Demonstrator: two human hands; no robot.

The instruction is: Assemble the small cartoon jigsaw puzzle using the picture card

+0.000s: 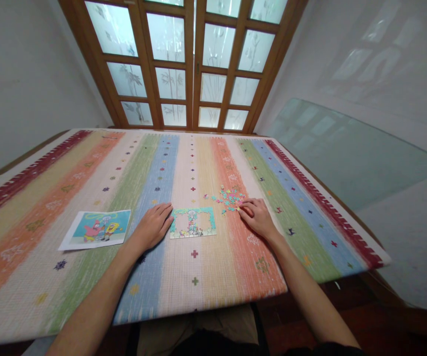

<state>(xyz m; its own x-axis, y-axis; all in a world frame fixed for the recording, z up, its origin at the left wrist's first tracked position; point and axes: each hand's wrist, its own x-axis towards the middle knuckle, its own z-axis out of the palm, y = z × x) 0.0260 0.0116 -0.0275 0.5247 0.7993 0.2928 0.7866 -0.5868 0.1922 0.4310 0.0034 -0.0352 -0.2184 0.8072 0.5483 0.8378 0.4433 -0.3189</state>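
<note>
A partly assembled jigsaw puzzle (193,214) lies flat on the table, its border joined and a strip filled in down the middle, with bare gaps on either side. My left hand (156,225) rests flat on the cloth, fingers stretched out, the tips at the puzzle's left edge. Loose puzzle pieces (230,199) are scattered beyond and to the right of the puzzle. At the right side of that heap, my right hand (258,216) has thumb and fingertips pinched on a small puzzle piece (240,202), mostly covered by the fingers.
Left of my left arm lies a printed reference picture (100,228) with cartoon figures. A striped tablecloth (213,277) covers the table, whose near edge runs just before my lap. Glazed wooden doors (194,64) stand beyond; a glass panel (354,148) leans at the right wall.
</note>
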